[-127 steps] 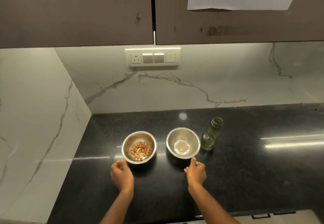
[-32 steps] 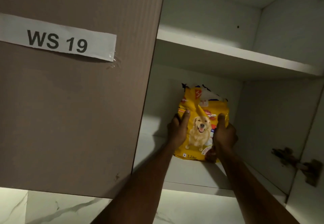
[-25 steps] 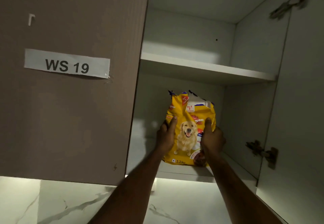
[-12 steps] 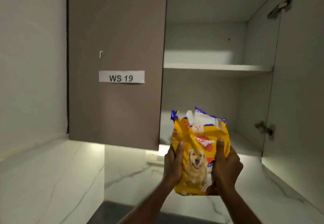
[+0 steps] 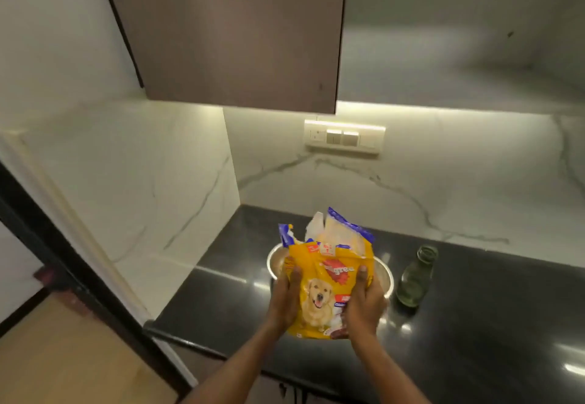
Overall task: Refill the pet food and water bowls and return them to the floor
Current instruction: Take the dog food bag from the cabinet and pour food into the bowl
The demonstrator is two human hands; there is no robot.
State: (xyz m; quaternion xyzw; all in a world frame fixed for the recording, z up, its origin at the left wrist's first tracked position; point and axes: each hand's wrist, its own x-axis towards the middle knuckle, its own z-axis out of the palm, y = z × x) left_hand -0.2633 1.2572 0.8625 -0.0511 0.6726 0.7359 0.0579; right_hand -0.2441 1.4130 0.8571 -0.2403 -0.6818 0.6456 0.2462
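I hold a yellow dog food bag (image 5: 326,283) upright in front of me, its torn top open. My left hand (image 5: 286,299) grips its left side and my right hand (image 5: 364,305) grips its right side. The bag hangs over the black counter (image 5: 474,324) and hides most of the two steel bowls. Only the rim of the left bowl (image 5: 273,259) and the rim of the right bowl (image 5: 386,277) show past the bag. What lies inside the bowls is hidden. A glass bottle (image 5: 414,277) stands uncapped just right of the bowls.
A brown wall cabinet door (image 5: 234,33) hangs above the counter, with a switch plate (image 5: 344,137) on the marble backsplash below it. A marble side wall (image 5: 142,198) bounds the counter on the left. Wooden floor (image 5: 63,356) lies at the lower left.
I have brought the bag down from the open cabinet shelf to just above the bowls. My view has dropped from the cabinet to the counter.
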